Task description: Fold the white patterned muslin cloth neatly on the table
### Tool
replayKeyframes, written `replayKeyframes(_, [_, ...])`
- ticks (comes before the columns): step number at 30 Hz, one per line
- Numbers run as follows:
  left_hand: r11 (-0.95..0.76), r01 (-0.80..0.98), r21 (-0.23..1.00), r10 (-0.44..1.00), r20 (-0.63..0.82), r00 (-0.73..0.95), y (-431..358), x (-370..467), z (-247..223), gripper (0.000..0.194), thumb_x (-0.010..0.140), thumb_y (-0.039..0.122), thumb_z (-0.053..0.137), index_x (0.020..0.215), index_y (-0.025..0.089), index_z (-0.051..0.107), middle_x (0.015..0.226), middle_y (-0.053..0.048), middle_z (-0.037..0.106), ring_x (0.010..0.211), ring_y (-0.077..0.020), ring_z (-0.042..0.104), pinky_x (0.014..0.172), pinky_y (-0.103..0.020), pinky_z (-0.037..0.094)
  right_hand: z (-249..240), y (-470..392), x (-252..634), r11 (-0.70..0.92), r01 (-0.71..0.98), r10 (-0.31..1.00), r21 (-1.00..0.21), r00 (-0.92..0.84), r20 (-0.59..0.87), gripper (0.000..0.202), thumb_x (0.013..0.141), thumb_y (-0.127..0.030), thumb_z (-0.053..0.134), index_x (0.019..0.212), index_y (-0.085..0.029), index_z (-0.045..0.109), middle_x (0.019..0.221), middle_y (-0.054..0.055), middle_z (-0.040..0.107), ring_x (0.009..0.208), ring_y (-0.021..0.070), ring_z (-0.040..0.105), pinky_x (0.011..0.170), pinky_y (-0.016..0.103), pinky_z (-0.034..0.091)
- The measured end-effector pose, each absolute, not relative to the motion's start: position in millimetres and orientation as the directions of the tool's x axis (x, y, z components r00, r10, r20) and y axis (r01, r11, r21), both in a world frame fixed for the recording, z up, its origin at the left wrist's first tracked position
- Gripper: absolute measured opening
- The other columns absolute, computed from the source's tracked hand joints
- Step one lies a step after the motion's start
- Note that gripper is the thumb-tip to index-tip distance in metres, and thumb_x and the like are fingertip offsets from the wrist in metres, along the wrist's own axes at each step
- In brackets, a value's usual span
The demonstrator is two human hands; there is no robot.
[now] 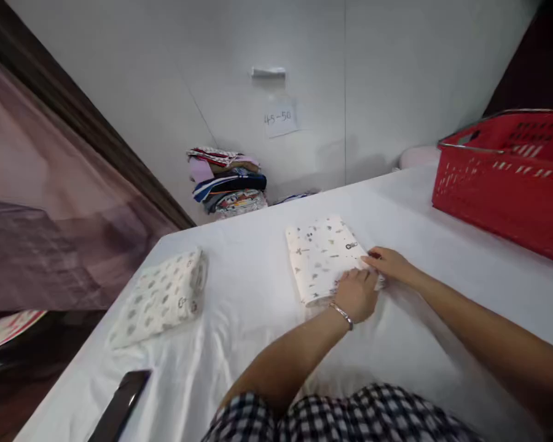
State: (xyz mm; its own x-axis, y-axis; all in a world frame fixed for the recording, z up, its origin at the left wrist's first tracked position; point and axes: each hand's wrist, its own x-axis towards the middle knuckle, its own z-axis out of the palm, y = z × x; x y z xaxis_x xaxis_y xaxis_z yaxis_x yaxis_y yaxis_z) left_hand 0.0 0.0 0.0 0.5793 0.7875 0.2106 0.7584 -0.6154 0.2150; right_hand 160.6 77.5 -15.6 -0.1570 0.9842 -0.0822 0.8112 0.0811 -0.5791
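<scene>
A folded white cloth with small printed motifs (pixel 320 255) lies flat on the white-covered table (pixel 249 276). My left hand (pixel 357 294), with a bracelet at the wrist, rests on the cloth's near right corner, its fingers bent and close together; whether they pinch fabric is hidden. At the cloth's right edge, my right hand (pixel 389 264) has its thumb and fingers on the fabric. Another folded white cloth with grey prints (pixel 161 298) lies to the left, away from both hands.
A red plastic basket (pixel 507 190) stands at the back right. A dark phone (pixel 122 405) lies near the front left edge. Folded clothes (pixel 230 184) are stacked beyond the table's far edge, by a wall with a paper label (pixel 281 120). Pinkish fabric (pixel 50 215) hangs at left.
</scene>
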Motion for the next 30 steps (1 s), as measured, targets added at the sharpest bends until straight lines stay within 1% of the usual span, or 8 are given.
replayKeyframes(4, [-0.631,0.720,0.288,0.775,0.261,0.575,6.4,-28.5,7.4,0.031,0.087,0.030,0.052,0.115,0.019,0.054,0.115,-0.006,0.063,0.105,-0.0214,0.055,0.093,-0.038,0.043,-20.8,81.3,157.5,0.039,0.824,0.984,-0.565,-0.130,-0.123,0.023,0.078,-0.041,0.051,0.072,-0.019,0.056,0.067,0.001,0.061,0.063,0.0156,0.053,0.056,0.026,0.035])
replayKeyframes(10, [-0.374,0.882,0.288,0.913,0.280,0.296,6.4,-84.7,-3.7,0.029,0.089,0.038,0.051,0.111,0.021,0.059,0.123,-0.007,0.059,0.120,-0.0249,0.046,0.104,-0.046,0.034,-16.9,76.5,162.8,-0.028,0.748,0.970,-0.663,-0.139,-0.198,0.032,0.081,-0.043,0.048,0.096,-0.018,0.062,0.082,0.006,0.068,0.073,0.0195,0.062,0.062,0.029,0.043])
replayKeyframes(13, [-0.343,0.901,0.264,0.927,0.247,0.281,1.3,-89.2,-13.5,0.032,0.091,0.039,0.047,0.114,0.020,0.057,0.129,-0.006,0.055,0.125,-0.0257,0.041,0.108,-0.048,0.028,-8.7,79.6,160.8,0.016,0.833,0.966,-0.553,-0.155,-0.206,0.033,0.082,-0.041,0.048,0.102,-0.018,0.061,0.091,0.009,0.068,0.081,0.0234,0.063,0.069,0.032,0.045])
replayKeyframes(15, [-0.347,0.903,0.253,0.927,0.242,0.288,-0.1,-85.9,-16.4,0.033,0.091,0.039,0.045,0.115,0.019,0.056,0.130,-0.007,0.054,0.125,-0.0258,0.040,0.109,-0.049,0.027,0.6,82.2,150.0,0.080,0.887,0.982,-0.456,-0.149,-0.117,0.037,0.081,-0.037,0.048,0.110,-0.017,0.059,0.104,0.012,0.066,0.092,0.0267,0.062,0.076,0.036,0.046])
replayKeyframes(19, [-0.350,0.908,0.230,0.923,0.248,0.294,1.4,-80.4,-14.5,0.032,0.091,0.039,0.045,0.114,0.018,0.056,0.128,-0.008,0.055,0.123,-0.0262,0.042,0.108,-0.050,0.027,23.6,78.9,98.5,0.430,0.796,0.902,-0.426,-0.362,0.234,0.052,0.085,-0.037,0.043,0.132,-0.016,0.043,0.139,0.013,0.046,0.127,0.0261,0.042,0.100,0.037,0.037])
replayKeyframes(23, [-0.332,0.914,0.233,0.933,0.225,0.282,2.5,-80.9,-12.7,0.035,0.091,0.039,0.046,0.118,0.019,0.055,0.128,-0.008,0.055,0.123,-0.0264,0.043,0.108,-0.050,0.027,29.3,82.1,48.5,0.583,0.722,0.813,-0.373,-0.515,0.273,0.070,0.087,-0.048,0.041,0.144,-0.010,0.025,0.153,0.014,0.021,0.141,0.0242,0.014,0.111,0.038,0.021])
replayKeyframes(27, [-0.350,0.905,0.241,0.926,0.234,0.296,1.0,-81.7,-17.5,0.036,0.092,0.039,0.045,0.120,0.019,0.055,0.132,-0.008,0.053,0.126,-0.0261,0.041,0.109,-0.050,0.027,3.3,110.1,51.7,0.398,0.887,0.917,-0.234,-0.393,0.067,0.069,0.087,-0.052,0.037,0.142,-0.009,0.031,0.151,0.017,0.024,0.140,0.0285,0.017,0.111,0.045,0.017])
replayKeyframes(30, [-0.386,0.888,0.252,0.911,0.258,0.322,-0.7,-81.1,-23.0,0.037,0.093,0.039,0.042,0.122,0.018,0.053,0.134,-0.007,0.052,0.129,-0.0251,0.040,0.110,-0.048,0.026,-20.3,128.2,70.9,0.263,0.957,0.965,-0.120,-0.263,0.017,0.070,0.088,-0.056,0.032,0.140,-0.010,0.034,0.152,0.016,0.022,0.140,0.0279,0.015,0.110,0.049,0.016])
